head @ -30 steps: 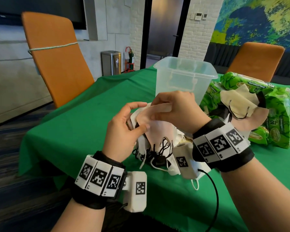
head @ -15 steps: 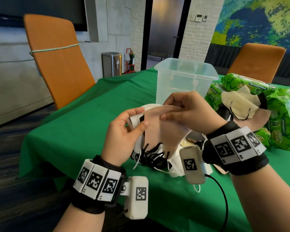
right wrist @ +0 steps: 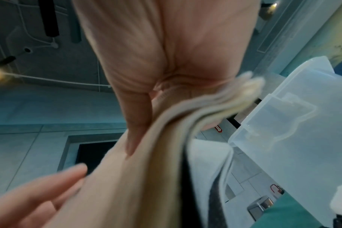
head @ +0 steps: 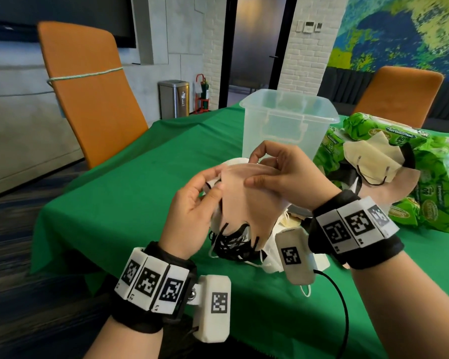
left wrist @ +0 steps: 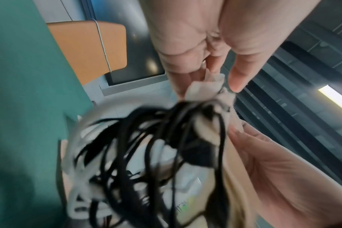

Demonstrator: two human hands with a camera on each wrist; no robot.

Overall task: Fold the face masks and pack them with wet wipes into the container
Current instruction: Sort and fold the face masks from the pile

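Holding a stack of face masks (head: 246, 200) up w/ both hands, we see it sits above the green table (head: 130, 193), at 6 o'clock from the clear container (head: 288, 130). Left hand (head: 192, 216) pinches the stack's 9 o'clock edge, thumb in front, fingers curled behind. Right hand (head: 283, 177) grips the 12–3 o'clock edge, thumb pressed flat on the front mask, index finger arched over the top. Front mask is pale pink-beige, soft, curved along the top; behind it are cream, black & white layers, seen edge-on in the right wrist view (right wrist: 185, 138). Black ear loops (head: 233, 239) hang tangled from the bottom; left wrist view shows them blurred. More white masks (head: 270, 257) lie on the table below. At 3 o'clock, green wet wipes packs (head: 433, 182) are piled, w/ a cream mask (head: 371, 161) & a pink one on top. Container stands upright, no lid, nothing visible inside.
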